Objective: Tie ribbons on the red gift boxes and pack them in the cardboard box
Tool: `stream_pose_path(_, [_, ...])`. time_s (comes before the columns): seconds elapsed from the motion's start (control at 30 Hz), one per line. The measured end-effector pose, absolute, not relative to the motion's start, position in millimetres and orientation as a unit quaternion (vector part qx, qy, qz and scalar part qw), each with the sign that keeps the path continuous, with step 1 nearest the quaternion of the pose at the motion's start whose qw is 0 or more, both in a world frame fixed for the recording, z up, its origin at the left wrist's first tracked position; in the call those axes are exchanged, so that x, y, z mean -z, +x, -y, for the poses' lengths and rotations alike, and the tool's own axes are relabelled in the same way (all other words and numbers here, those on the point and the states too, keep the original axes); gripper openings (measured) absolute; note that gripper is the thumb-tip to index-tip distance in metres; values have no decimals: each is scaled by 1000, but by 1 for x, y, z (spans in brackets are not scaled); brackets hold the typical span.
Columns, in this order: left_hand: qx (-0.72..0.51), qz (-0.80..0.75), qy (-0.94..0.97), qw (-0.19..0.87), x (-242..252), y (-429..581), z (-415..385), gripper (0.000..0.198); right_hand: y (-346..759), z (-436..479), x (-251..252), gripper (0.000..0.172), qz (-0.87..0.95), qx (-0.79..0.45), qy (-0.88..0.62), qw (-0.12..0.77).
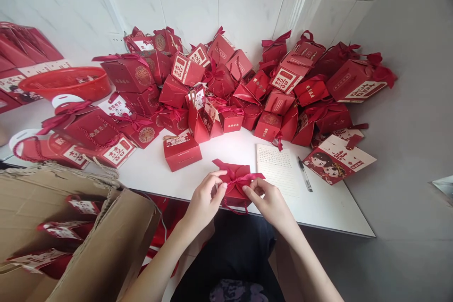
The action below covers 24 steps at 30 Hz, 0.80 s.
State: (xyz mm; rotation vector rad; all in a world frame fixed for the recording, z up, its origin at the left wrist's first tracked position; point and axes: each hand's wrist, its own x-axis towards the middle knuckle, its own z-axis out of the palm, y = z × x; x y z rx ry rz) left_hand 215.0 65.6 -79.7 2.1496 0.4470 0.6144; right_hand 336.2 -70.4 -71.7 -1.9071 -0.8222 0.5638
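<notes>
A small red gift box (pixel 238 194) stands at the table's front edge, with a twisted red cord hanging down its near side. Across its top lies a red ribbon bow (pixel 240 178). My left hand (pixel 209 192) pinches the bow's left side between thumb and fingertips. On the other side, my right hand (pixel 266 199) has its thumb and finger closed on the ribbon near the box's right top edge. Just behind and to the left is another red box (pixel 182 152), apart from both hands.
Many red boxes (pixel 233 80) are heaped along the tiled wall. A notebook (pixel 278 170), a pen (pixel 305 174) and a cartoon-printed box (pixel 334 163) lie to the right. At left are a red basin (pixel 67 90) and a cardboard carton (pixel 138 226) holding red boxes.
</notes>
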Motion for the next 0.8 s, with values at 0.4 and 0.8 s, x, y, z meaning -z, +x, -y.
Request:
stream_pose_path(0.4, [-194,-277,723,603,89,226,-64,27,351,68,88,38,243,-376,-617,647])
stream_pose_path(0.8, [-283,-240,813,449,78,218,-75,15,387,75,63,35,296,-173,-742,576])
